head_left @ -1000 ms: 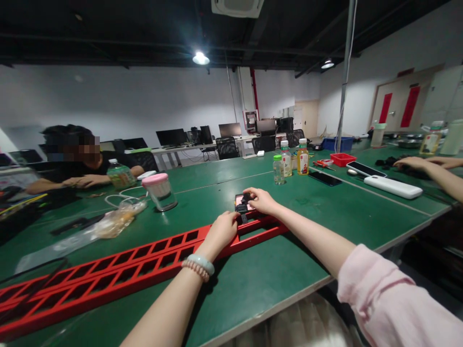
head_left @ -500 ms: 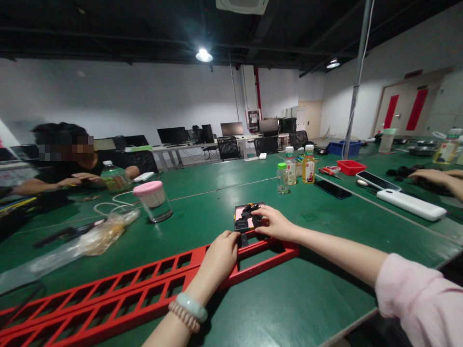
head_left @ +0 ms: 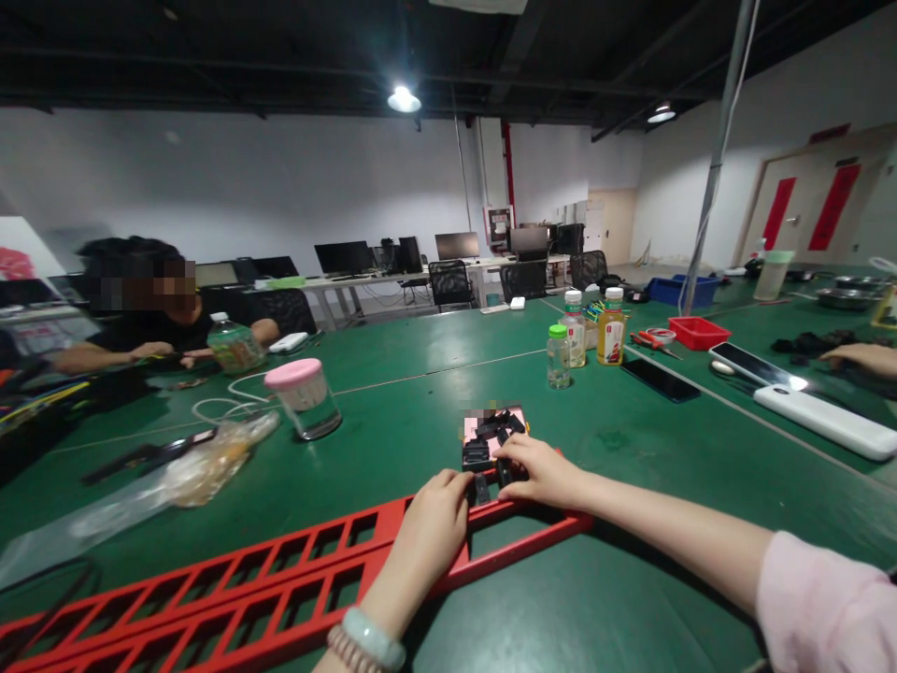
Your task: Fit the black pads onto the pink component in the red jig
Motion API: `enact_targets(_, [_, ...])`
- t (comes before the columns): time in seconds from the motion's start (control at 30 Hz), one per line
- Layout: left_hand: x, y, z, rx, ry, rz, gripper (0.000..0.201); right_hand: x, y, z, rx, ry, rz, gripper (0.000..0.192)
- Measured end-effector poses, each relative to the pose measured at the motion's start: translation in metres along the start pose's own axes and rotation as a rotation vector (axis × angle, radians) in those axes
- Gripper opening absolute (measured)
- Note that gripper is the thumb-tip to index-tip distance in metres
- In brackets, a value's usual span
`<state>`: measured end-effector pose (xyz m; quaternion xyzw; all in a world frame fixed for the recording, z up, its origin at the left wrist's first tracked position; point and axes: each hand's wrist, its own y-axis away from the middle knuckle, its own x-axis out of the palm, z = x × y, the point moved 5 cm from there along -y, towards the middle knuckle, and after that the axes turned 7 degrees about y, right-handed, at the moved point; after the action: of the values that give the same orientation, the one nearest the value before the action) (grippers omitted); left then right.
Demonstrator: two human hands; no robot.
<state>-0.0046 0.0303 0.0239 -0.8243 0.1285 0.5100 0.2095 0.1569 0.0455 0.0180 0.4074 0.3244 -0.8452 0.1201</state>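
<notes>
The right hand (head_left: 543, 470) has its fingertips (head_left: 505, 456) pinched on a small black plastic clip (head_left: 503, 467), holding it at the far end of the long red metal rack (head_left: 294, 575). The grip looks narrow, thumb and forefinger nearly together; the other fingers curl loosely. The left hand (head_left: 434, 528) lies curled over the same end of the rack, fingers bent down on its top rail beside another black piece (head_left: 480, 488), seemingly bracing the rack so it stays put; whether those fingers actually clamp anything small I cannot tell.

Just beyond the rack's end lies a pink tray (head_left: 483, 425) heaped with more black clips (head_left: 499, 425), within easy reach of both hands, probably kept there as the supply.

Farther beyond the rack on the green table (head_left: 392, 411) stand a clear jar with a pink lid (head_left: 306, 397) to the left and 3 drink bottles (head_left: 575, 336) to the right. A crumpled plastic bag (head_left: 203, 458) lies left of the rack's far end. Another person's hand (head_left: 859, 355) rests well to the right of it, and a seated person (head_left: 150, 313) works far off to the left.
</notes>
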Motion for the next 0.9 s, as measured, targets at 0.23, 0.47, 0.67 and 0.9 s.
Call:
enact_targets(0.23, [0.001, 0.004, -0.001, 0.006, 0.02, -0.023, 0.038, 0.002, 0.002, 0.004, -0.003, 0.021, 0.052, 0.049])
enact_targets(0.47, [0.003, 0.0, -0.004, 0.045, -0.028, 0.009, 0.035, 0.002, 0.004, 0.008, -0.029, 0.053, 0.098, 0.047])
enact_targets(0.67, [0.001, 0.004, -0.006, 0.112, -0.09, 0.029, 0.037, 0.009, 0.001, 0.01, 0.001, 0.063, 0.086, 0.048])
enact_targets(0.9, [0.002, 0.011, -0.01, 0.146, -0.128, 0.022, 0.039, 0.014, 0.001, 0.015, -0.003, 0.117, 0.085, 0.047])
